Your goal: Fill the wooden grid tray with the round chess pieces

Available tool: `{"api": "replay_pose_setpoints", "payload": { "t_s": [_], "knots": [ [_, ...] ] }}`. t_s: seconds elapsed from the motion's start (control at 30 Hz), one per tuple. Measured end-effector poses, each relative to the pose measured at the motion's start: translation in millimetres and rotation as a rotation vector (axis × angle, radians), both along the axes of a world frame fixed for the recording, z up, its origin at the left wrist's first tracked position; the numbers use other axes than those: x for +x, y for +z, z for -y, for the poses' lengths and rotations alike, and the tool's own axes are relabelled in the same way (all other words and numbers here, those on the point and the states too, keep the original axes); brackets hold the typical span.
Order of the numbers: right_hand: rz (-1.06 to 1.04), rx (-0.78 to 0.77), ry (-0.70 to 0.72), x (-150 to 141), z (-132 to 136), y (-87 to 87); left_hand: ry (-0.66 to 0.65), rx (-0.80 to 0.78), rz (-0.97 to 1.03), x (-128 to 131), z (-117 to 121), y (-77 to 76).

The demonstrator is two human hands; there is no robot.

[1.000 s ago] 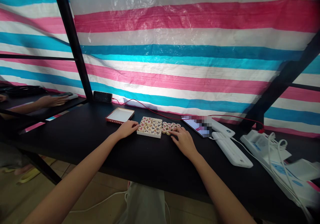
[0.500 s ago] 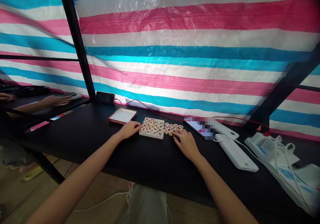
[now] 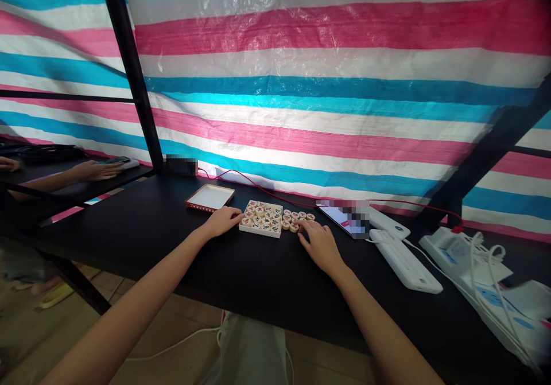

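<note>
A white box point(image 3: 260, 232) full of round wooden Chinese chess pieces point(image 3: 266, 221), with red and dark characters, sits in the middle of the black table. At its left edge rests my left hand point(image 3: 220, 222), fingers stretched out against the side. More loose pieces, mostly red-marked point(image 3: 294, 215), lie in rows close to the box's right side. My right hand point(image 3: 319, 240) is over the nearest of these, fingers apart, fingertips touching or very near a piece at the row's front. Behind my left hand lies the shallow box lid point(image 3: 210, 197), white inside with a red-brown rim.
A lit phone point(image 3: 344, 218), white power banks point(image 3: 407, 264) and a power strip point(image 3: 477, 293) with cables occupy the right. A red cable point(image 3: 258, 187) runs along the back by a striped tarp point(image 3: 301, 115). Another person's hand point(image 3: 97, 171) rests on the neighbouring table.
The view has shifted very slightly. Both hands stay at almost the same places, and no piece has visibly moved.
</note>
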State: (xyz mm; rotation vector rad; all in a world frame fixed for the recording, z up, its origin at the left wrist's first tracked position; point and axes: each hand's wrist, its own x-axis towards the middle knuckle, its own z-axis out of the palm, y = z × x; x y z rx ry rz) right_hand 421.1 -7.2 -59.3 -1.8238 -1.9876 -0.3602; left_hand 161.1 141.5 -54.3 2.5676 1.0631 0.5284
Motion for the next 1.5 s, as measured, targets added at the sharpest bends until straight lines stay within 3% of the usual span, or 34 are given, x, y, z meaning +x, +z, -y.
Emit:
{"api": "replay_pose_setpoints", "payload": {
  "t_s": [0.37, 0.57, 0.8, 1.0, 1.27, 1.5],
  "knots": [
    [0.018, -0.002, -0.020, 1, -1, -1.1, 0.003, -0.008, -0.010, 0, 0, 0.4],
    [-0.088, 0.063, 0.026, -11, -5, 4.5, -0.006, -0.004, 0.005, 0, -2, -1.9],
    [-0.110, 0.142, 0.144, -55, -44, 19.8, -0.014, -0.039, 0.034, 0, -6, -4.9],
    [-0.001, 0.081, 0.139, -76, -78, 13.3, 0.010, -0.036, 0.025, 1, -6, -5.3],
    [0.057, 0.037, 0.130, -72, -73, 12.7, 0.001, -0.031, 0.025, -1, -4, -3.9],
    [-0.065, -0.043, 0.116, -67, -70, 13.9, -0.008, -0.039, 0.027, -1, -4, -3.3]
  ]
}}
